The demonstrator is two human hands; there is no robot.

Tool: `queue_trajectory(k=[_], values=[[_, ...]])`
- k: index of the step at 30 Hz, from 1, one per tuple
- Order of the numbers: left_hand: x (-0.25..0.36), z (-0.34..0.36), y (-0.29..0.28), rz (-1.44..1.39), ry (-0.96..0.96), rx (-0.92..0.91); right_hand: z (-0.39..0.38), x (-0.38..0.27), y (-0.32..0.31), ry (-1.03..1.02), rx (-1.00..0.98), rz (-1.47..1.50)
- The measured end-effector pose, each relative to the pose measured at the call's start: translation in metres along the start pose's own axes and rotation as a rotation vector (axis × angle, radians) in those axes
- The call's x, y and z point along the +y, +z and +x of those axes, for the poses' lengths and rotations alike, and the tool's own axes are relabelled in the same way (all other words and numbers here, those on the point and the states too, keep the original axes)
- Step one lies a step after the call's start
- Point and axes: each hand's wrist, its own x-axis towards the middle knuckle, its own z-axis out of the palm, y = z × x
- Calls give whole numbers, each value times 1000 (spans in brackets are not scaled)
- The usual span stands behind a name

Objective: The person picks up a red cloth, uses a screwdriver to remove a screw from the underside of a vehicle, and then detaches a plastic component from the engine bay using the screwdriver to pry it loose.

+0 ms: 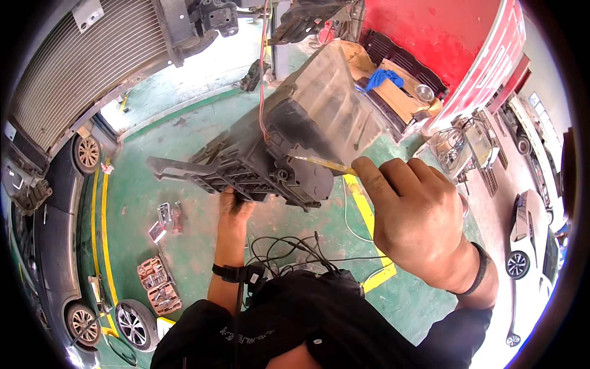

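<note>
A dusty black car headlight assembly (pixel 246 163) is held up in front of me, its back toward me and its hazy lens (pixel 335 92) on the far side. From below, my left hand (pixel 235 206) grips the housing's lower edge; its fingertips are hidden beneath. My right hand (pixel 412 215) is closed around a slim yellow tool (pixel 329 163) that looks like a screwdriver. Its thin end reaches the back of the housing, beside a round cap (pixel 314 179). Reddish wires (pixel 262 92) run down from above to the housing.
A radiator (pixel 92 67) and bare car frame stand upper left. On the green floor lie an opened tool case (pixel 160 286), a loose wheel (pixel 136 325) and small parts. Black cables (pixel 292 246) cross near my body. A dark car (pixel 55 234) is at left, cardboard (pixel 399 101) at upper right.
</note>
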Motion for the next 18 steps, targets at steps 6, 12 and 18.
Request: queue_trajectory(k=[6, 12, 18], values=[[-19, -11, 12, -123, -123, 2, -2, -10, -6, 83, -44, 49], [-21, -9, 10, -60, -59, 15, -5, -21, 7, 155, -1, 53], [-25, -11, 5, -60, -78, 27, -13, -25, 15, 192, 45, 84]])
